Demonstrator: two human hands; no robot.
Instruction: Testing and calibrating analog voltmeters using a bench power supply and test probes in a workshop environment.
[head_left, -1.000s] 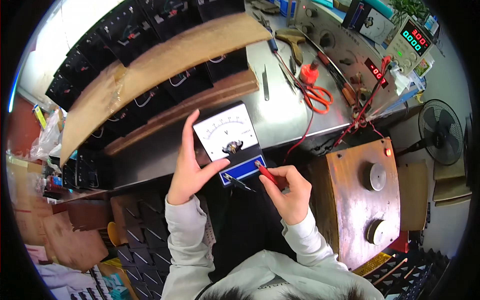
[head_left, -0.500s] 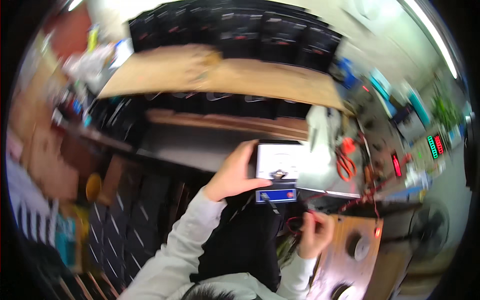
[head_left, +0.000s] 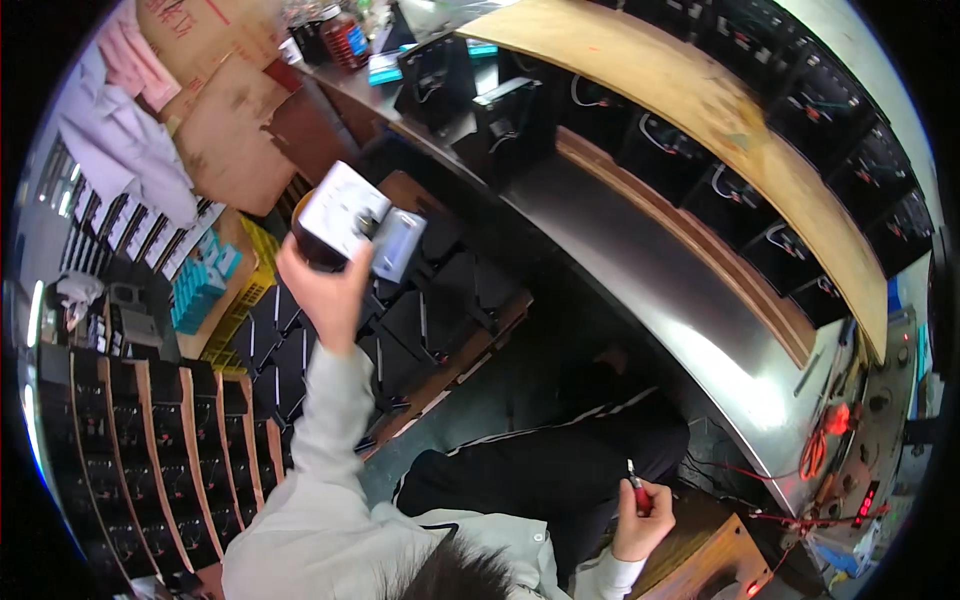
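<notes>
My left hand [head_left: 328, 295] is raised over the stacked boxes on the left, its fingers and thumb closed on an analog panel meter [head_left: 342, 208]. The meter has a black case, a white dial face and a blue-grey lower strip; it is tilted. By my right thigh, my right hand [head_left: 645, 525] pinches a red-handled test clip [head_left: 638, 488] with its silver metal tip pointing up. Whether a wire runs from the clip through my palm is hidden.
Black meter cases [head_left: 425, 300] stand in stacked rows below my left hand, with more racks [head_left: 160, 470] at lower left. A steel bench [head_left: 640, 270] crosses the right, bearing a wooden plank [head_left: 700, 100] and orange-handled scissors [head_left: 815, 455]. A wooden board [head_left: 710, 565] sits near my right hand.
The view has swung left. My left hand has carried the meter from in front of the bench to above the stacked cases on the left. My right hand stays near my thigh.
</notes>
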